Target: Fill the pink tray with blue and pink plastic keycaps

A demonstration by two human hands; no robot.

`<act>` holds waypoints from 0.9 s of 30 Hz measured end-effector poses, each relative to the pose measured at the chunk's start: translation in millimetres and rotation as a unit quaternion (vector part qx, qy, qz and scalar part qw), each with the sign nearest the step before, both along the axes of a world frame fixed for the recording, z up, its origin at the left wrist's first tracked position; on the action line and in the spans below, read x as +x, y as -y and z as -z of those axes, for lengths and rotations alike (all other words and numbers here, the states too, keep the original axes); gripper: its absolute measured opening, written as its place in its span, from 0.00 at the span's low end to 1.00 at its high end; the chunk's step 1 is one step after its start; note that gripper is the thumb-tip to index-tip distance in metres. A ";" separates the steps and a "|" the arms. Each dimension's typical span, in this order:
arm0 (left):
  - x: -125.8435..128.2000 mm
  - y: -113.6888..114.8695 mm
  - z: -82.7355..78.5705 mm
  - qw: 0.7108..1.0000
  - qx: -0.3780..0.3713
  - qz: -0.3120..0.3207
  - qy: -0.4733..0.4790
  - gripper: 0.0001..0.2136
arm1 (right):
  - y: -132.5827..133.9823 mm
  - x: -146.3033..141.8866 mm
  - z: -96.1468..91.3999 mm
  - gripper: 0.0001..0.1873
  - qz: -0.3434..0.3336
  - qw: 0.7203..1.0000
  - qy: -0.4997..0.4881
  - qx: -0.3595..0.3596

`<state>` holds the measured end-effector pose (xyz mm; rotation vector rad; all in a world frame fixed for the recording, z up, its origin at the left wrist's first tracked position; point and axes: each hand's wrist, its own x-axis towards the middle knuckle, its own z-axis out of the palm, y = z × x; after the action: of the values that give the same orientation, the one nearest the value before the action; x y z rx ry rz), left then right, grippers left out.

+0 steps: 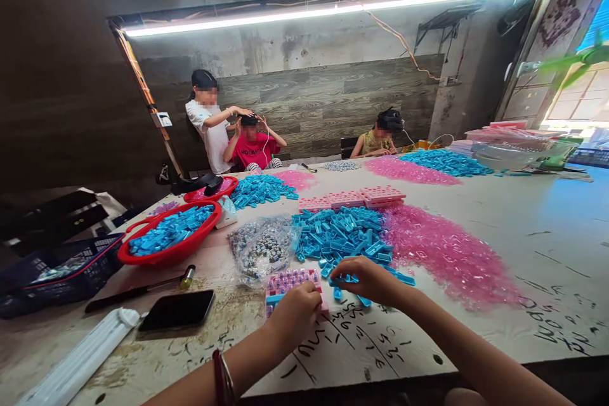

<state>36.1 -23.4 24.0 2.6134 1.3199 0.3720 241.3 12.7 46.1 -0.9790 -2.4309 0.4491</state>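
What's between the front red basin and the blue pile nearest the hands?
The head view shows a clear bag of small parts, and a white box beside the basin.

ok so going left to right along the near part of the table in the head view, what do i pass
Long white plastic bar → black smartphone → left hand at a pink tray → right hand → heap of translucent pink pieces.

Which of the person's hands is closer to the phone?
The left. The left hand is at the pink tray, to the right of the phone; the right hand is farther right, at the near edge of the blue pile.
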 end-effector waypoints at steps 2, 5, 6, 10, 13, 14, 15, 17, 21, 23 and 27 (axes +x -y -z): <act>1.3 1.1 -1.0 1.000 0.006 0.004 -0.018 0.06 | -0.3 0.0 0.3 0.08 0.000 1.000 0.001 -0.001; 3.2 3.2 -2.3 0.999 0.022 0.007 -0.036 0.07 | -0.3 0.1 0.6 0.08 0.000 1.000 0.002 0.000; 3.4 3.7 -2.8 0.999 0.026 0.006 -0.039 0.07 | -0.1 0.2 0.6 0.08 0.000 1.000 0.002 0.000; 2.1 3.2 -4.4 0.999 0.018 0.006 -0.033 0.08 | 0.6 0.3 0.2 0.09 0.003 1.000 0.001 -0.001; 0.4 1.0 -4.6 1.000 -0.003 0.012 -0.018 0.10 | 0.8 -0.1 -0.3 0.09 0.003 1.000 0.002 -0.001; 0.1 0.4 -4.4 1.000 -0.005 0.013 -0.014 0.10 | 0.8 -0.3 -0.3 0.09 0.003 1.000 0.001 -0.002; -0.1 0.0 -4.1 1.000 -0.004 0.014 -0.013 0.10 | 0.7 -0.4 -0.1 0.09 0.003 1.000 0.000 -0.003; -0.1 -0.2 -3.7 1.000 0.008 0.016 -0.019 0.09 | 0.3 -0.5 0.8 0.09 0.002 1.000 -0.002 -0.004; -0.5 0.9 -4.4 0.997 0.034 0.035 -0.056 0.06 | -0.8 0.0 3.7 0.09 0.005 1.000 -0.007 -0.001; -1.2 1.3 -5.5 0.995 0.043 0.048 -0.075 0.05 | -1.4 0.2 4.5 0.09 0.006 1.000 -0.011 0.002; -1.9 1.8 -9.3 0.991 0.052 0.072 -0.103 0.03 | -2.2 0.7 4.8 0.09 0.005 1.000 -0.013 0.000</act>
<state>34.3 -25.2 33.2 2.8799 1.1887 0.1552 242.0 14.8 41.4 -0.9788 -2.4023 0.4563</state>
